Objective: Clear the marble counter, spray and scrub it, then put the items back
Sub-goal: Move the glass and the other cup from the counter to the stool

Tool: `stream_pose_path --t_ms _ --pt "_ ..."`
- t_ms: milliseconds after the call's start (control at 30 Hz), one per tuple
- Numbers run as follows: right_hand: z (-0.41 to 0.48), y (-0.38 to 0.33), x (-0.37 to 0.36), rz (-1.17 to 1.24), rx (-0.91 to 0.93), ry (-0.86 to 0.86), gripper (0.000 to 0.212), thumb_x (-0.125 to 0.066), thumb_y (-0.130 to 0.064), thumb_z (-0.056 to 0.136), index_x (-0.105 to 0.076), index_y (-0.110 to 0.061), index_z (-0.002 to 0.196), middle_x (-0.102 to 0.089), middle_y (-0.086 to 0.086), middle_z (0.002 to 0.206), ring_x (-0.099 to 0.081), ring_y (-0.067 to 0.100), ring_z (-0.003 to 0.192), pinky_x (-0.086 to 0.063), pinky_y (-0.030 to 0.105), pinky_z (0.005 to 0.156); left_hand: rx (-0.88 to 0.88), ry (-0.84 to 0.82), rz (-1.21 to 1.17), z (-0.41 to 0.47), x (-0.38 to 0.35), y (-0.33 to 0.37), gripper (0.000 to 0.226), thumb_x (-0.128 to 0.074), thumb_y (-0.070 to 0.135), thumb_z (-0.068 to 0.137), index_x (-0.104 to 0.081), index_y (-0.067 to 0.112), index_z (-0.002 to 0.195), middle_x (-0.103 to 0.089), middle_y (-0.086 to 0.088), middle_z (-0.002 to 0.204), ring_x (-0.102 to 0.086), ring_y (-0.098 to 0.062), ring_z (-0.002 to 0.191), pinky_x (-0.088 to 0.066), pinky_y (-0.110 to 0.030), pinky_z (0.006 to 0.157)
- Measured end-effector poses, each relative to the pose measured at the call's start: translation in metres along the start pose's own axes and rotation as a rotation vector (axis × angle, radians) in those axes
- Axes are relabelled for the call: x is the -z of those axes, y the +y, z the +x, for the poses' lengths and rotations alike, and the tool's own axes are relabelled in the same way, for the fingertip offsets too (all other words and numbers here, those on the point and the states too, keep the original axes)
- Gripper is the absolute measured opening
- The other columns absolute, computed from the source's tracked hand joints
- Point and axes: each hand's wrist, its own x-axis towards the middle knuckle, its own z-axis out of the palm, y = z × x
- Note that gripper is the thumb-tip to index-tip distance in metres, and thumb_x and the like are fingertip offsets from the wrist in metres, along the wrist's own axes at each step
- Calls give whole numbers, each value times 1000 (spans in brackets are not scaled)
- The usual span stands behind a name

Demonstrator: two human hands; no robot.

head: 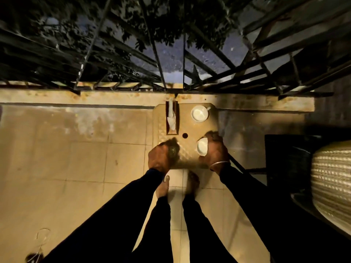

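The small marble counter (190, 126) stands against the balcony ledge, seen from straight above. My right hand (215, 151) is at its near right corner, closed around a tilted white cup (201, 148). At the near left corner my left hand (161, 157) curls over a dark green speckled pad (173, 149), which is blurred. Another white cup on a saucer (199, 113) sits at the far right. A narrow tissue holder (172, 118) with white tissue lies along the far left. Between them is a small dark round spot (184, 135).
Black metal railing bars (159, 59) rise behind the ledge (95, 97). Tiled floor (76, 158) spreads to the left. A dark cabinet (284, 158) and a pale ribbed woven object (332, 177) stand close on the right. My bare feet (163, 186) are just below the counter's near edge.
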Motion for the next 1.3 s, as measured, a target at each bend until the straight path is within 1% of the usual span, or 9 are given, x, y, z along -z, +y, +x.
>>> stream_pose_path --t_ms 133,233,333,433,633,833,967,1100,1300 --pt "19 0 -18 -191 93 57 84 -85 -32 54 -53 -6 127 -55 18 128 -49 39 123 -41 51 107 -7 -23 7 14 -3 -2 45 -69 44 83 -60 25 122 -70 -3 112 -67 -24 97 -50 -29 82" --pt "31 -1 -27 -316 117 89 55 -78 -27 62 -58 -10 111 -62 13 108 -57 34 105 -48 46 97 -25 -30 41 20 -6 -3 42 -69 39 81 -60 27 121 -71 -1 109 -68 -23 94 -51 -29 78" --pt "35 0 -35 -337 136 103 44 -69 -27 73 -55 -12 111 -59 11 109 -54 32 105 -48 43 92 -19 -32 3 23 -10 -2 40 -69 37 81 -60 27 119 -72 -1 104 -68 -22 90 -51 -29 77" --pt "35 2 -40 -331 150 73 51 -60 -36 75 -50 -10 118 -56 14 116 -50 34 112 -46 45 94 -40 -3 30 27 -16 -3 38 -70 38 81 -61 27 116 -71 0 102 -67 -20 86 -51 -28 73" --pt "33 2 -38 -293 137 80 83 -77 -47 51 -52 -8 119 -57 17 115 -50 38 111 -49 46 87 -56 -6 69 33 -23 -4 41 -75 34 76 -62 22 113 -69 -2 101 -66 -21 83 -52 -29 69" --pt "34 -2 -36 -306 115 66 82 -82 -40 43 -52 -11 114 -55 14 110 -50 35 106 -51 43 77 -101 13 122 32 -27 -6 49 -72 34 77 -55 21 121 -66 -4 109 -66 -23 88 -52 -31 70" --pt "32 -4 -29 -264 111 85 98 -76 -60 42 -48 -14 123 -50 12 120 -47 34 113 -48 44 89 -80 10 70 28 -23 -4 65 -75 49 75 -46 22 127 -64 -4 111 -66 -26 87 -54 -33 72" --pt "13 -13 -15 -149 90 117 116 -72 -77 40 -40 -15 133 -45 15 133 -43 34 122 -43 46 101 -162 117 27 18 -14 -2 94 -78 59 67 -41 15 140 -52 -8 136 -52 -27 119 -51 -38 95" --pt "-29 -32 30 -90 48 204 98 -40 -81 70 -39 -12 139 -45 16 138 -44 34 126 -40 46 104 -489 221 -20 -17 41 24 64 -62 31 83 -42 8 139 -46 -14 140 -37 -28 130 -32 -37 112"
